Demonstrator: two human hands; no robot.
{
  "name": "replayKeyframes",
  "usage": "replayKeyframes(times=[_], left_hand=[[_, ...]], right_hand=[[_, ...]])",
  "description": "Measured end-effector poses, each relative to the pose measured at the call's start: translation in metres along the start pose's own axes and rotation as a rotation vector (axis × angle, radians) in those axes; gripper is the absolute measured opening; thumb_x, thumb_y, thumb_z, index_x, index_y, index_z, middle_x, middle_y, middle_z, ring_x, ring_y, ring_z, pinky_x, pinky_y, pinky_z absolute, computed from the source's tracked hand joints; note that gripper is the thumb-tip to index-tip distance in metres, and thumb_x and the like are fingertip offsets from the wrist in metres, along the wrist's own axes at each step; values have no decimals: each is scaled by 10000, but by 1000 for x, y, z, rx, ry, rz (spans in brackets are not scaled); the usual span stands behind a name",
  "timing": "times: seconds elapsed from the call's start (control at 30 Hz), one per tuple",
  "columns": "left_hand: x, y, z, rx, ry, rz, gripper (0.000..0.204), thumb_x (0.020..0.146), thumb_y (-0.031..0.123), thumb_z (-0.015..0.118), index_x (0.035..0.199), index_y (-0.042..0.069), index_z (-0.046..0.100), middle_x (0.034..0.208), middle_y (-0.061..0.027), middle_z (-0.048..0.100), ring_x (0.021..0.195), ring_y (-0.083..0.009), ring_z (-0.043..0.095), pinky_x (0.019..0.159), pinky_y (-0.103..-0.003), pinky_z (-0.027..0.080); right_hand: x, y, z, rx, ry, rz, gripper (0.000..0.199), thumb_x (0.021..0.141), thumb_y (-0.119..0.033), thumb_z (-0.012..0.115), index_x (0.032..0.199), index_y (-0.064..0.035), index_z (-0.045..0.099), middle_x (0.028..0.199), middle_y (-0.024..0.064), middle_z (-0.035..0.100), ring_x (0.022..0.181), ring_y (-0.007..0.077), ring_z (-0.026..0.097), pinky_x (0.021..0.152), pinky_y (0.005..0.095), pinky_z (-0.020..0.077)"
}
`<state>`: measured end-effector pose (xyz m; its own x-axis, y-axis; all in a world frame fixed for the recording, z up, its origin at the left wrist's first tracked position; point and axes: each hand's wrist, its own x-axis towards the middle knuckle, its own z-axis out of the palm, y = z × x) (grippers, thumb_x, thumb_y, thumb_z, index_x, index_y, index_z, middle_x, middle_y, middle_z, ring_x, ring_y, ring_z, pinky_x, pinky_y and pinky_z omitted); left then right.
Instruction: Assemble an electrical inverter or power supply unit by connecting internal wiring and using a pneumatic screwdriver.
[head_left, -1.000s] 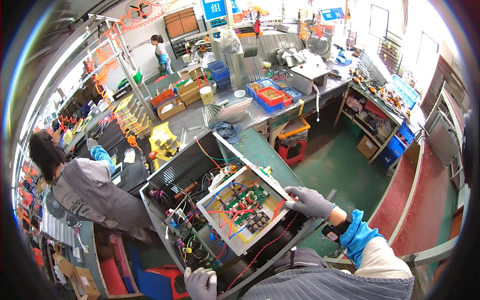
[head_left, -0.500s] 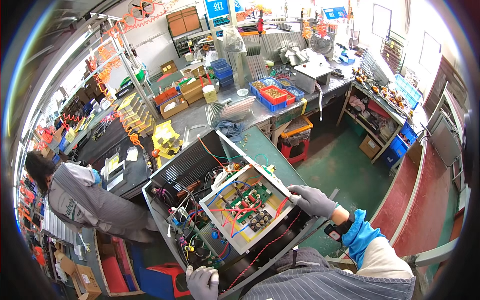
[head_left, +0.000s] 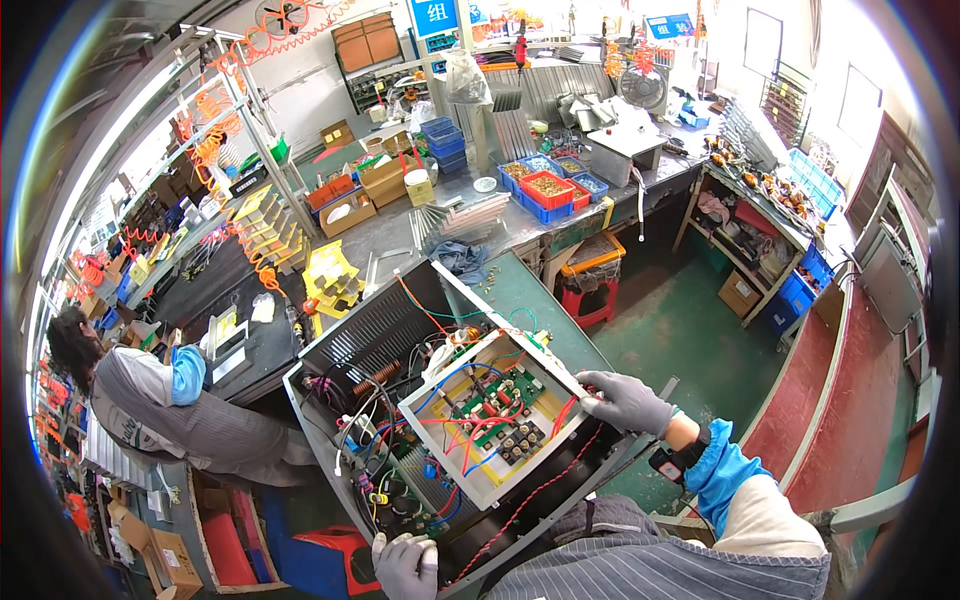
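Little has shifted: both gloved hands stay on the open metal chassis (head_left: 400, 400).
Right hand (head_left: 625, 400) grips the white circuit tray (head_left: 495, 420); left hand (head_left: 405, 565) clasps the chassis's near edge.

Green floor (head_left: 690, 330) open at right, tangled wires (head_left: 400, 440) crowding the cabinet's left, co-worker (head_left: 170, 420) close beside it

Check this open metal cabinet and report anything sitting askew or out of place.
The white circuit board tray sits tilted across the open metal cabinet, not flush with its walls; the right hand touches its right edge. Loose red and blue wires sprawl over it. The left hand rests on the cabinet's near rim.
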<state>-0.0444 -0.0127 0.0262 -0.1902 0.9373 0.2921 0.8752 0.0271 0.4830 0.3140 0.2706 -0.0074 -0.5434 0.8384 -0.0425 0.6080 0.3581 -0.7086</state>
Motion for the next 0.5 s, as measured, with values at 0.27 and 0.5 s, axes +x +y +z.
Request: replayKeyframes(times=[0.27,0.5], left_hand=[[-1,1,-1,10,6,6,164,983,216,645,964,68,714,997,-95,720,1062,-306,674,1139,-523,406],[2,1,0,-4,6,10,149,978,205,648,964,73,716,1006,-96,725,1070,-307,675,1137,-521,407]], right_hand=[[-1,-11,-2,-36,3,17,599,956,-481,683,1403,-95,580,1282,220,678,1201,405,647,1007,472,518],[-1,-14,-5,-21,6,50,608,948,-467,690,1406,-82,582,1276,218,680,1190,403,653,1002,468,519]])
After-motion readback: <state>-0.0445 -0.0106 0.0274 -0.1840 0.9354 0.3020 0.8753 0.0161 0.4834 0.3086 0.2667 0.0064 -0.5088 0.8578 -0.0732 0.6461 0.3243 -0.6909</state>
